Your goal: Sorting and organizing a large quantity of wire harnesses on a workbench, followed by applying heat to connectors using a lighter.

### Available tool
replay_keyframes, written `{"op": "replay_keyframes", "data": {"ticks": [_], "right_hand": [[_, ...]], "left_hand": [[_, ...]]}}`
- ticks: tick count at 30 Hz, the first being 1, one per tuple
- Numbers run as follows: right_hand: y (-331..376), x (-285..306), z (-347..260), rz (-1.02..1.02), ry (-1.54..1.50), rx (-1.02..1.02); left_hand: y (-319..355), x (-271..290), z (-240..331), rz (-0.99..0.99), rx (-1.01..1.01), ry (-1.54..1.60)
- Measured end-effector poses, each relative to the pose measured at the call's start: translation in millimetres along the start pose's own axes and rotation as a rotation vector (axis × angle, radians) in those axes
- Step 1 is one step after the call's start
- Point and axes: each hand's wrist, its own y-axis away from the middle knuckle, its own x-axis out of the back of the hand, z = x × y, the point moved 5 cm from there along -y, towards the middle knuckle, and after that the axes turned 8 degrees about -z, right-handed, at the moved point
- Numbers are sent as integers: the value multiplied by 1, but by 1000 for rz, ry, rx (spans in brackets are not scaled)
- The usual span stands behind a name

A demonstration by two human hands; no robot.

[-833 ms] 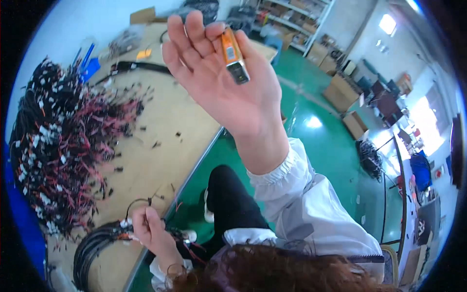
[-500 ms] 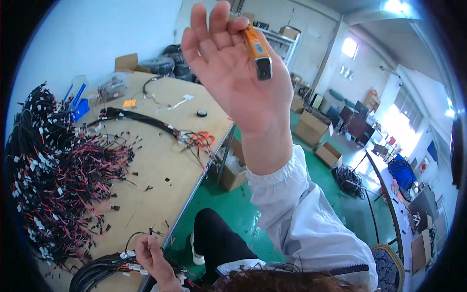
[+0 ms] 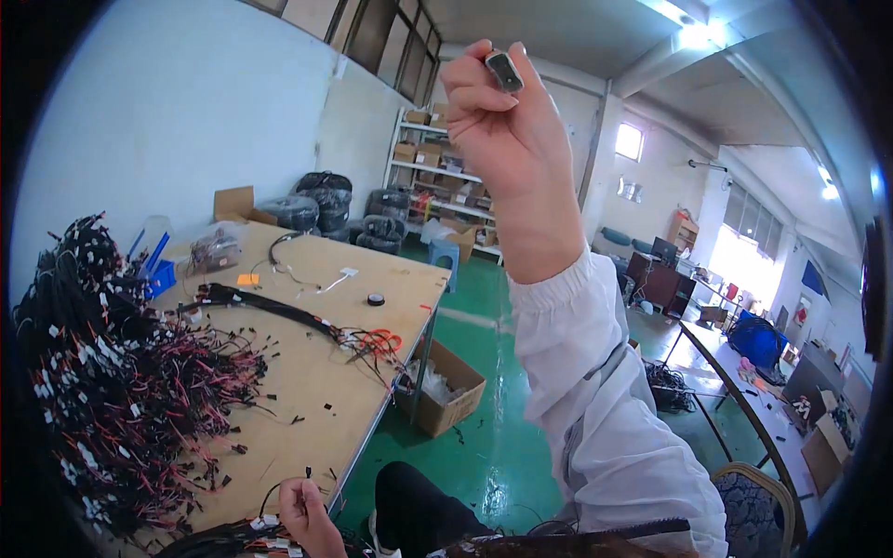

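High in front of me, my right hand [image 3: 502, 139] is closed around what looks like a small orange lighter [image 3: 505, 72]. Only its dark end with a silvery rim shows between the fingers; the rest is hidden in the hand. Low down, at the table's near edge, my left hand [image 3: 312, 521] is closed in a pinch on a thin black wire [image 3: 268, 502]. A small dark tip pokes up above those fingers. Beside that hand lies a bundle of black cables [image 3: 223, 538] with white tags, partly cut off by the lower edge.
A large heap of black and red wire harnesses [image 3: 102, 372] covers the table's left side. A long harness [image 3: 270, 305], black tape roll [image 3: 375, 299] and blue bin [image 3: 160, 277] lie farther back. A cardboard box [image 3: 446, 400] stands on the green floor beside the table [image 3: 344, 391].
My right hand has turned and its fingers have curled round the lighter, which lay along the opened palm before. The view has tilted up. My left hand keeps its pinch.
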Motion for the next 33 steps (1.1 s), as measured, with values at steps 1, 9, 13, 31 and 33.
{"op": "replay_keyframes", "data": {"ticks": [1, 9, 13, 31, 33], "right_hand": [[1, -5, -1, -8, 12, 3], [8, -20, -2, -39, -21, -46], [10, -25, -1, -47, 1, -42], [20, -34, -1, -149, 35, -47], [21, -35, -2, -186, 27, -75]], "left_hand": [[-1, -2, 0, -5, -10, 9], [-1, -4, 2, -26, -27, 75], [-1, -6, 0, -38, -22, 89], [-1, -12, -3, -43, -12, 84], [-2, -13, -4, -46, -12, 107]]}}
